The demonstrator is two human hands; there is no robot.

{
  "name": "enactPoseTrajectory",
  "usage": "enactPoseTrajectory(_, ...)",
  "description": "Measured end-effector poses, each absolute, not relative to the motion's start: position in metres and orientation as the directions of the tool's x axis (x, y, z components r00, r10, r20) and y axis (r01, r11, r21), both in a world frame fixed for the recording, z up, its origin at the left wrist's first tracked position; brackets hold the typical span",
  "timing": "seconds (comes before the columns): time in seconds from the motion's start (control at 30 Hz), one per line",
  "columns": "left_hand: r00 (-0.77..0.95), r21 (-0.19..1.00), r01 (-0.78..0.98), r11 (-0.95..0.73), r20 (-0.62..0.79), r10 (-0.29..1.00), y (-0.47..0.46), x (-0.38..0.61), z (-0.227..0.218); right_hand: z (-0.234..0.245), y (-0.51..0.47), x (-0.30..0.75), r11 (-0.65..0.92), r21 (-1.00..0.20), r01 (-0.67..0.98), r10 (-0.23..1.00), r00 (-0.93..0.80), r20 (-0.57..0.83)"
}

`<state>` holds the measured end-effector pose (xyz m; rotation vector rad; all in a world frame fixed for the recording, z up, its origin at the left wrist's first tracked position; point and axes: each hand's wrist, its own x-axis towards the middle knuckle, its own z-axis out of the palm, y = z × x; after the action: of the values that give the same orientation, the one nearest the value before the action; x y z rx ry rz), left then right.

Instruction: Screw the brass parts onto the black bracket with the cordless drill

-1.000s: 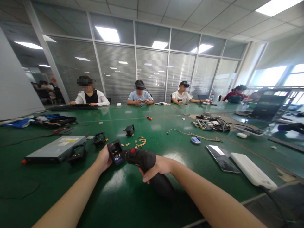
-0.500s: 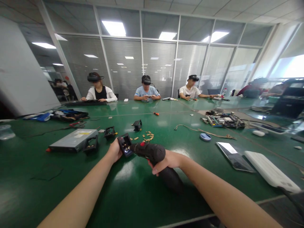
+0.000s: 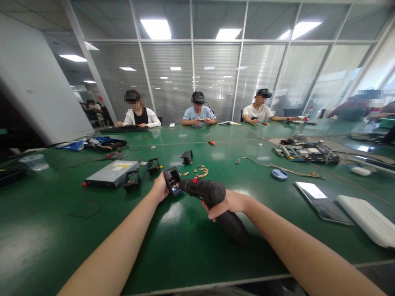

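My right hand [image 3: 228, 204] is wrapped round the grip of a black electric screwdriver [image 3: 207, 193] with a red switch, its nose pointing left. The nose meets a small black bracket part [image 3: 172, 181] that my left hand [image 3: 160, 188] holds upright on the green table [image 3: 61, 230]. Inside the part, small brass pieces show. Just beyond lies a scatter of several small brass pieces [image 3: 200, 170].
Left of my hands lie a grey drive box [image 3: 112, 173] and black brackets [image 3: 153, 165]. To the right are a blue round disc [image 3: 279, 174], a tablet [image 3: 321, 197], a white keyboard [image 3: 367, 220] and a circuit board [image 3: 308, 152]. Three people sit at the far edge.
The view has swung left and slightly up, so everything sits further right and higher in the frame. Both hands keep the same hold on the part and the screwdriver.
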<state>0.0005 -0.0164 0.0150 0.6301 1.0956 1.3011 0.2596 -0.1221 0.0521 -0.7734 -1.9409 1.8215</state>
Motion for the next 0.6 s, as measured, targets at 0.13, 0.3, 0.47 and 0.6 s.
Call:
enactPoseTrajectory(0.13,-0.073,0.872,-0.438,0.219,-0.278,0.958,-0.017,-0.0001,0.0149,0.0529,-0.1236,0.2604,0.004,-0.99,0.14,0.624,-0.774,-0.106)
enactPoseTrajectory(0.3,-0.042,0.874,-0.432,0.222,-0.265,0.963,-0.0158,-0.0015,0.0136,0.0552,-0.1248,0.2608,0.019,-0.988,0.154,0.623,-0.774,-0.109)
enactPoseTrajectory(0.47,-0.058,0.878,-0.427,0.217,-0.266,0.962,-0.0134,-0.0024,0.0119,0.0559,-0.1234,0.2605,0.017,-0.992,0.127,0.606,-0.791,-0.091)
enactPoseTrajectory(0.6,-0.092,0.892,-0.404,0.205,-0.262,0.961,-0.0132,-0.0025,0.0131,0.0546,-0.1204,0.2608,0.047,-0.986,0.158,0.588,-0.803,-0.101)
